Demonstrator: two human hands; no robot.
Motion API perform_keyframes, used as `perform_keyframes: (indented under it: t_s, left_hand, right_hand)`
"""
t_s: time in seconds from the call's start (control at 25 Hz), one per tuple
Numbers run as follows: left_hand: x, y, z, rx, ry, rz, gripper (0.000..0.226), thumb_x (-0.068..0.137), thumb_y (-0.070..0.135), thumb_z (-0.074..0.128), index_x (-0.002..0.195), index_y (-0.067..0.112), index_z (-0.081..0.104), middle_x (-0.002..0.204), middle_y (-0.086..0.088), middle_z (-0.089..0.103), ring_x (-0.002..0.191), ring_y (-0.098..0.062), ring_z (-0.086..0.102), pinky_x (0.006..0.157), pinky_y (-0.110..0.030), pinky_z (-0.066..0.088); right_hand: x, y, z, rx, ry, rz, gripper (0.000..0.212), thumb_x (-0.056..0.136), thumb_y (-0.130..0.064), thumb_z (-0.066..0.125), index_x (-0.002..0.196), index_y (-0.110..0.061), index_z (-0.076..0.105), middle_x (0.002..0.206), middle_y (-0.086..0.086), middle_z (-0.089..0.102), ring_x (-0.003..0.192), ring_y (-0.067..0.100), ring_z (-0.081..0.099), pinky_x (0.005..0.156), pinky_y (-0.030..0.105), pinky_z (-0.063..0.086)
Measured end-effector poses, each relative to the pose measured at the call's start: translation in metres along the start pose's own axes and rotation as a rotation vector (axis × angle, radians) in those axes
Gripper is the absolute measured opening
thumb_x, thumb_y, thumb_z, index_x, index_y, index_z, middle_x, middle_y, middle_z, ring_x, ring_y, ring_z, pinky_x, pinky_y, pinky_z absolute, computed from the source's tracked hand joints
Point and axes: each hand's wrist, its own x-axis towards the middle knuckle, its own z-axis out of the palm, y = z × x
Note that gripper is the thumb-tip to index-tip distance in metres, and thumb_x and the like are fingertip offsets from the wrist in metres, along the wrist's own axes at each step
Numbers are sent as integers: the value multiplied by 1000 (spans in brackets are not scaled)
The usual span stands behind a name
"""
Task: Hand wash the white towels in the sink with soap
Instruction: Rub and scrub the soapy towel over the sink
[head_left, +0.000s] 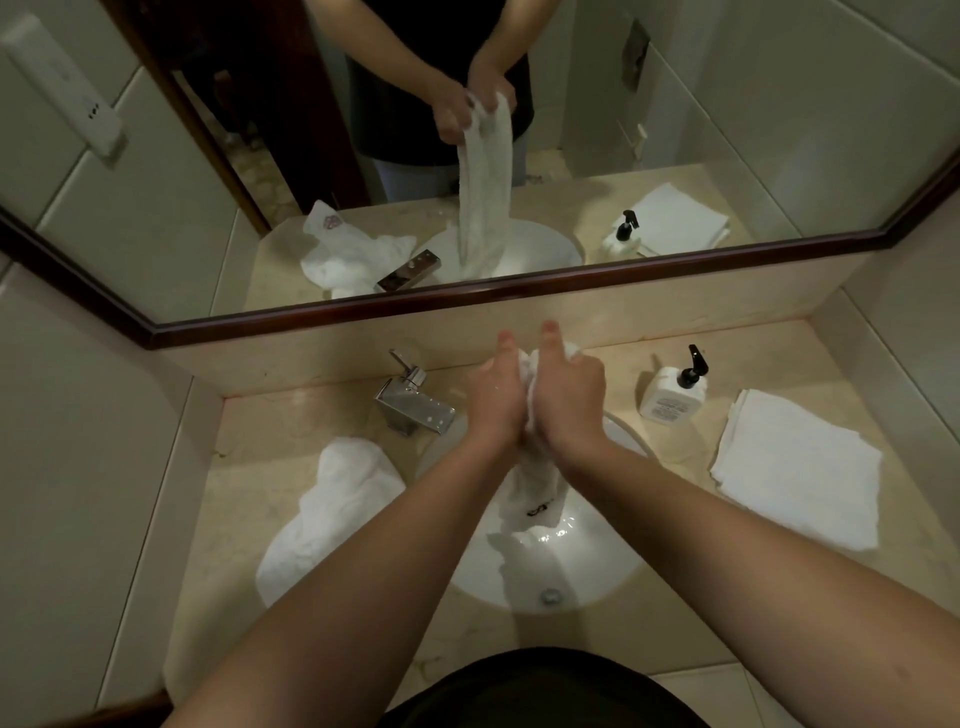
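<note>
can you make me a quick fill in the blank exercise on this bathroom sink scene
1. Both hands, the left hand and the right hand, hold a wet white towel above the round white ceramic ____.
2. The white soap bottle has a pump coloured ____.
3. The neatly folded white towels lie on the counter to the ____ of the soap bottle.
4. The crumpled white towel lies below the square chrome ____.

Missing words: sink; black; right; tap

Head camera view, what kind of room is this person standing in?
Most likely a bathroom, perhaps a hotel's: a round white sink set in a beige stone counter, a wall mirror above it, and a soap pump bottle beside folded white towels.
</note>
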Motion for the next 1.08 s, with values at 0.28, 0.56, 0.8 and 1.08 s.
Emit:
perform_keyframes:
  t_s: [0.28,0.56,0.8,1.08]
  left_hand:
    - [-2,-4,0,-21,15,9,56,102,53,41,67,13,60,68,-6,66,67,-20,62,71,-36,51]
    - [-6,-3,-1,-2,-7,-26,58,103,54,39,70,13,63,70,-4,68,71,-20,66,73,-35,55]
    - [-6,-4,-5,-8,-39,-73,59,103,55,36,68,15,60,68,-2,65,70,-18,63,72,-33,52]
    - [-4,-10,-2,-12,-23,-72,54,104,51,39,72,14,62,74,-4,67,72,-18,64,77,-36,52]
  right_hand:
    - [1,-1,2,30,52,45,52,98,-52,48,65,-15,62,67,3,68,62,15,65,58,29,46]
    - [3,-1,4,-5,64,29,54,99,-51,47,61,-14,62,66,3,68,67,19,67,67,36,53]
    - [0,3,2,-48,37,12,53,99,-51,46,65,-14,61,68,4,68,66,17,66,66,34,52]
    - [0,5,1,-38,39,31,51,100,-50,46,67,-13,61,68,3,66,68,18,66,60,28,45]
